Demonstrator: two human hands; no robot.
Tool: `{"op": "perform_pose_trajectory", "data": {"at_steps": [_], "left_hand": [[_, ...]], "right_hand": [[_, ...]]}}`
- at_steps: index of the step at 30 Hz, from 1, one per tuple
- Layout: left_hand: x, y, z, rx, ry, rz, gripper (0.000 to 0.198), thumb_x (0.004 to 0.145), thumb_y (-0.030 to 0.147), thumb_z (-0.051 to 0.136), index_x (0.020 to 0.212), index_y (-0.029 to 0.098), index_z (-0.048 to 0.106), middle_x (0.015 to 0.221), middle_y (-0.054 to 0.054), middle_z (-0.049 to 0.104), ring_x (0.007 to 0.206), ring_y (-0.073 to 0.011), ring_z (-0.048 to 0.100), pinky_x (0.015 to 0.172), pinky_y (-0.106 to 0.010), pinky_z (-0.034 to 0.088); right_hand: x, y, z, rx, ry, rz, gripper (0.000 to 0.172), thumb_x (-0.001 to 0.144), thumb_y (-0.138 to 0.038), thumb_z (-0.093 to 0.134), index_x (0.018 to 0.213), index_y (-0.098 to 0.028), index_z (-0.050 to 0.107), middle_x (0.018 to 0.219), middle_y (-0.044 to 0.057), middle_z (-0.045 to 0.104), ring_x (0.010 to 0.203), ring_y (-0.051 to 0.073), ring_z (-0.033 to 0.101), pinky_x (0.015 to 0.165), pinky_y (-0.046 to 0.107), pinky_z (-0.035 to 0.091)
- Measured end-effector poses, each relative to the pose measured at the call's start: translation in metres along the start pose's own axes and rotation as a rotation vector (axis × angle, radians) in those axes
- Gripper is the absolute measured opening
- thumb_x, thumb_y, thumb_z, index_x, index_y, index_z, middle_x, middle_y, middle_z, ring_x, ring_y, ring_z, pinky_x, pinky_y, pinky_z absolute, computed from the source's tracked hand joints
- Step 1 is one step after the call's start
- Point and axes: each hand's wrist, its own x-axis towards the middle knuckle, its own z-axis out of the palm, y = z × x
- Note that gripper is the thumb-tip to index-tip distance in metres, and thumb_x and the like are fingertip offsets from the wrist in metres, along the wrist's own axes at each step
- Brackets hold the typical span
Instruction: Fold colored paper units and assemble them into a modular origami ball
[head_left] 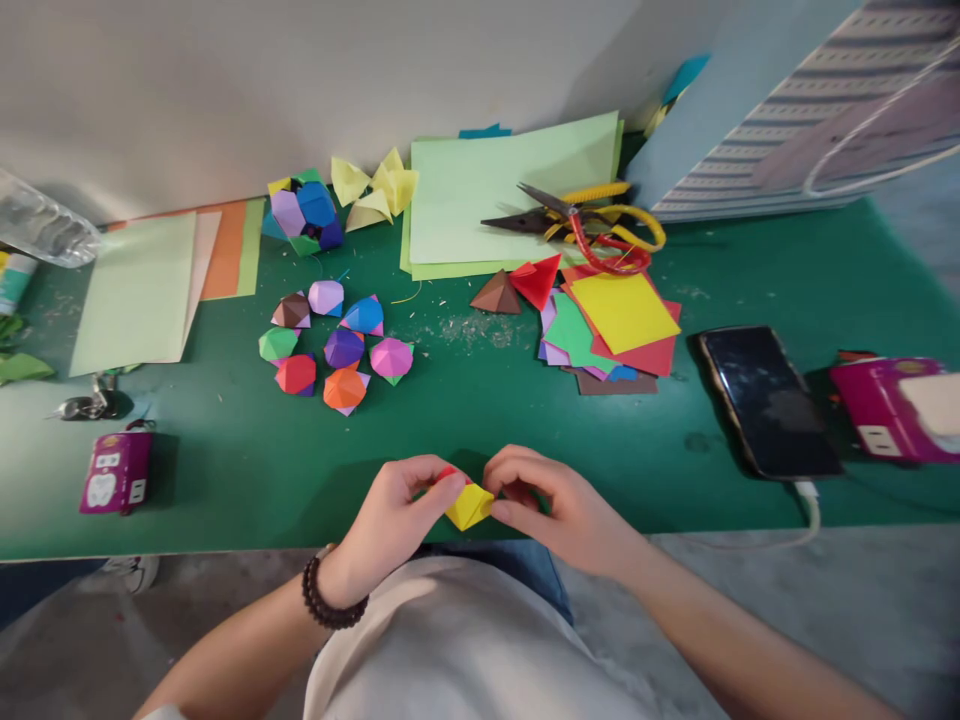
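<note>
One yellow folded paper unit (469, 507) is pinched above the near edge of the counter (600, 450) between the left hand (401, 510) and the right hand (555, 500), with the fingers of both hands curled in and closed on it. A sliver of red paper (448, 472) is seen at its upper left, partly hidden by the fingers. The unit is judged to be very light and stiff only along its creases, so it could be crushed by a hard squeeze; its folded edges and corners are thought the safest places for a fingertip hold. A dark beaded bracelet (334, 591) is worn on the left wrist.

Farther along the counter, a smartphone (765, 400) is laid to the right, with a white charging cable (811, 515) attached, and a small magenta box (116, 472) is placed to the left. Eight folded paper pyramid units (344, 348) are grouped at mid-counter. Beyond them, a stack of coloured paper squares (622, 312) is piled beside scissors with yellow handles (577, 225), which rest on pale green paper sheets (510, 190). An assembled multicoloured paper ball (304, 210) is set at the far edge.
</note>
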Motion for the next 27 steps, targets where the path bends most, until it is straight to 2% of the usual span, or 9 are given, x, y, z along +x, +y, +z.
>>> {"op": "perform_pose_trajectory", "data": {"at_steps": [2, 5, 10, 14, 17, 22, 24, 27], "left_hand": [[0.001, -0.003, 0.002, -0.115, 0.004, -0.078, 0.031, 0.089, 0.039, 0.057, 0.075, 0.013, 0.068, 0.070, -0.001, 0.060, 0.066, -0.0116, 0.050, 0.062, -0.024, 0.040], [0.001, -0.007, 0.007, -0.188, 0.001, -0.109, 0.032, 0.086, 0.042, 0.058, 0.074, 0.014, 0.065, 0.070, 0.000, 0.056, 0.068, -0.0115, 0.047, 0.063, -0.024, 0.038], [0.000, -0.011, 0.010, -0.063, -0.014, -0.050, 0.031, 0.089, 0.042, 0.052, 0.077, 0.015, 0.059, 0.070, 0.002, 0.049, 0.066, -0.0111, 0.041, 0.061, -0.024, 0.033], [0.002, -0.011, 0.007, 0.059, -0.048, 0.003, 0.029, 0.091, 0.040, 0.048, 0.079, 0.016, 0.057, 0.071, 0.002, 0.048, 0.068, -0.0119, 0.042, 0.062, -0.025, 0.033], [0.007, -0.011, 0.004, 0.027, -0.075, -0.018, 0.030, 0.090, 0.042, 0.049, 0.077, 0.016, 0.056, 0.070, 0.003, 0.046, 0.067, -0.0112, 0.040, 0.061, -0.024, 0.032], [0.024, -0.009, 0.002, -0.207, -0.075, -0.091, 0.040, 0.082, 0.051, 0.063, 0.068, 0.014, 0.055, 0.062, 0.005, 0.041, 0.060, -0.0080, 0.035, 0.055, -0.023, 0.028], [0.033, -0.007, -0.002, -0.372, -0.079, -0.091, 0.043, 0.078, 0.055, 0.070, 0.072, 0.013, 0.061, 0.065, 0.003, 0.049, 0.062, -0.0082, 0.043, 0.059, -0.022, 0.035], [0.049, -0.003, -0.015, -0.653, -0.112, -0.055, 0.050, 0.071, 0.059, 0.076, 0.086, 0.012, 0.070, 0.082, -0.004, 0.065, 0.079, -0.0155, 0.061, 0.073, -0.028, 0.051]], "right_hand": [[0.001, -0.003, 0.001, 0.017, -0.009, 0.057, 0.015, 0.092, -0.031, 0.059, 0.080, -0.021, 0.060, 0.076, 0.000, 0.056, 0.061, 0.013, 0.049, 0.053, 0.025, 0.041], [0.001, -0.006, 0.002, 0.052, -0.035, 0.134, 0.015, 0.091, -0.032, 0.058, 0.080, -0.022, 0.057, 0.069, -0.003, 0.053, 0.058, 0.012, 0.046, 0.051, 0.024, 0.039], [0.004, -0.011, 0.005, 0.099, -0.071, 0.163, 0.021, 0.093, -0.033, 0.054, 0.075, -0.022, 0.054, 0.071, -0.001, 0.056, 0.061, 0.013, 0.050, 0.052, 0.024, 0.041], [0.007, -0.009, 0.007, 0.319, -0.148, 0.273, 0.034, 0.090, -0.049, 0.057, 0.071, -0.021, 0.051, 0.064, -0.003, 0.051, 0.058, 0.012, 0.045, 0.053, 0.025, 0.037], [0.009, -0.005, 0.009, 0.461, -0.174, 0.356, 0.044, 0.082, -0.062, 0.063, 0.071, -0.020, 0.052, 0.064, -0.004, 0.049, 0.060, 0.011, 0.043, 0.056, 0.025, 0.035], [0.016, -0.002, 0.005, 0.512, -0.104, 0.391, 0.045, 0.077, -0.062, 0.070, 0.072, -0.018, 0.059, 0.065, -0.003, 0.051, 0.061, 0.011, 0.043, 0.057, 0.026, 0.033], [0.022, 0.000, 0.001, 0.559, -0.007, 0.364, 0.043, 0.075, -0.059, 0.074, 0.070, -0.018, 0.062, 0.064, -0.003, 0.053, 0.060, 0.011, 0.043, 0.056, 0.025, 0.032], [0.039, 0.007, -0.008, 0.753, 0.190, 0.333, 0.038, 0.066, -0.051, 0.085, 0.066, -0.019, 0.064, 0.061, -0.003, 0.055, 0.057, 0.009, 0.044, 0.053, 0.023, 0.032]]}}
